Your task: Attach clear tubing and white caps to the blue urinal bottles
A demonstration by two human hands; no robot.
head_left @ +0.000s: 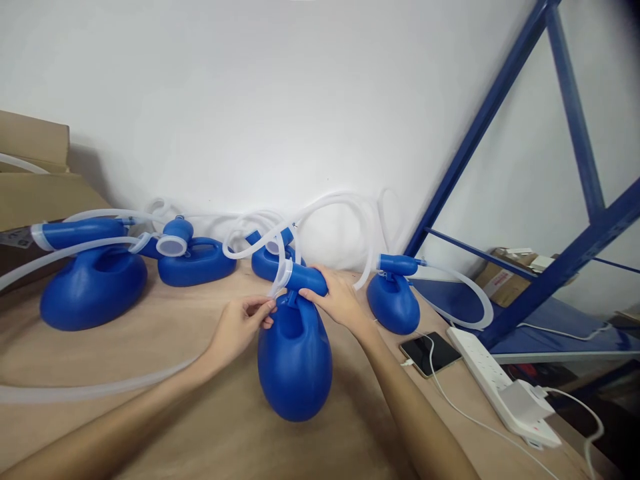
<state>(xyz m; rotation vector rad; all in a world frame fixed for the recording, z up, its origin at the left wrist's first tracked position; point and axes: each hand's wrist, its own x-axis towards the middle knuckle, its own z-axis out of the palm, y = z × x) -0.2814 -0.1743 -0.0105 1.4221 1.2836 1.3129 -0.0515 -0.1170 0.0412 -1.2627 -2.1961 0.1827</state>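
Note:
In front of me a blue plastic urinal bottle (295, 360) stands on the table, its body leaning towards me. My right hand (340, 293) is wrapped round the blue cylindrical mouthpiece (303, 277) at its top, thumb along the near side. A clear cap (286, 272) closes the mouthpiece's left end. Thumb and fingers of my left hand (247, 320) are pinched together beside the bottle's neck, at the lower end of a translucent tube (280, 250). My fingertips partly hide what they grip there.
More blue bottles with mouthpieces stand left (95, 287), behind (197, 263) and right (393, 303). Coiled tubes (350, 197) lie along the wall. A cardboard box (40, 193) is at far left. A phone (430, 352), power strip (500, 383) and blue metal rack (480, 133) are at right.

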